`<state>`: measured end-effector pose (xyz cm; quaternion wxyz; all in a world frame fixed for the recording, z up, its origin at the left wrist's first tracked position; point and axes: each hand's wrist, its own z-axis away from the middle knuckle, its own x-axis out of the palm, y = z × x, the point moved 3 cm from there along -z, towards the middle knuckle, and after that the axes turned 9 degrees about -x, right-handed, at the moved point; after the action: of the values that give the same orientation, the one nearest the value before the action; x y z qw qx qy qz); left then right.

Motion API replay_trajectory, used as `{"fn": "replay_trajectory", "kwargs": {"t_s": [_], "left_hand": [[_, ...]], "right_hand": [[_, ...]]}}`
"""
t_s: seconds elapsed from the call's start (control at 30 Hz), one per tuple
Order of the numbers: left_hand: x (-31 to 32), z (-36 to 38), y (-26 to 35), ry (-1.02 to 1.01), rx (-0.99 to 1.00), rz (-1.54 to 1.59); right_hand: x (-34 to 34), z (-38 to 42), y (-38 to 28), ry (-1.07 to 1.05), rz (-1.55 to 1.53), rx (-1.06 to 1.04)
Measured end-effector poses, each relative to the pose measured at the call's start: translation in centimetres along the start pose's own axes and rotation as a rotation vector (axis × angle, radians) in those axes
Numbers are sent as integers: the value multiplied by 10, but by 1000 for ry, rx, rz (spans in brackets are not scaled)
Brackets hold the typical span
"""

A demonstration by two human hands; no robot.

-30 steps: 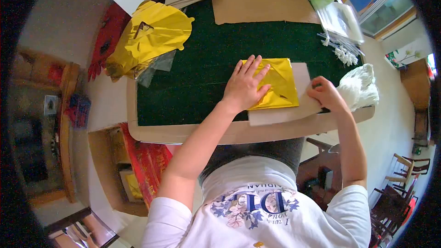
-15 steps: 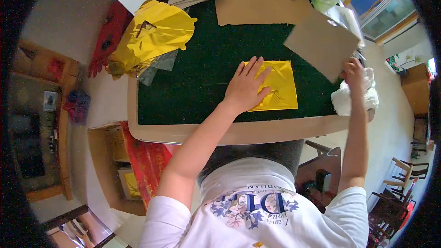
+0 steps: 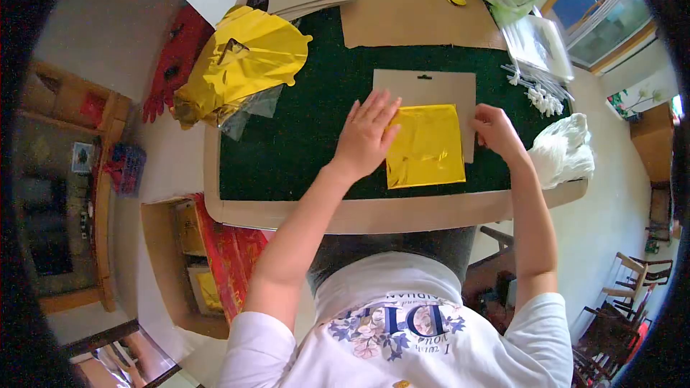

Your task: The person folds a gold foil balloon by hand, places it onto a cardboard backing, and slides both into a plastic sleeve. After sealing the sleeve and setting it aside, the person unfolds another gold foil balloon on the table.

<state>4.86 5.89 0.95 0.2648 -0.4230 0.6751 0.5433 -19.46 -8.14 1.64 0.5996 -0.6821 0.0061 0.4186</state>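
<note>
Where our left hand (image 3: 365,136) lay: over the far left corner of the folded yellow foil (image 3: 428,145), its fingers slightly spread.
Right hand (image 3: 498,131): we pinched with it the right edge of the grey card (image 3: 431,86).
Folded yellow foil: flat, overlapping the card, close to the near edge of the tabletop (image 3: 316,129), right of middle.
Large yellow foil (image 3: 251,50): wrinkled, at the left edge.
White plastic bag (image 3: 563,151): at the near right corner.
Brown cardboard (image 3: 420,18): toward the far edge.
</note>
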Motion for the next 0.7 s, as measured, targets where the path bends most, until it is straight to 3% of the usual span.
{"fn": "replay_trajectory", "kwargs": {"t_s": [0.27, 0.47, 0.67, 0.7], "left_hand": [[-22, 27, -3, -102, -36, -20], [-33, 50, 6, -50, -82, 30], [-33, 58, 7, -68, -93, 90], [-34, 61, 7, -58, -107, 52]], "right_hand": [[13, 22, -10, -163, -97, 35], [15, 34, -28, -259, 51, 12], [14, 34, -25, -294, 76, 32], [10, 37, -27, -184, 139, 9]]}}
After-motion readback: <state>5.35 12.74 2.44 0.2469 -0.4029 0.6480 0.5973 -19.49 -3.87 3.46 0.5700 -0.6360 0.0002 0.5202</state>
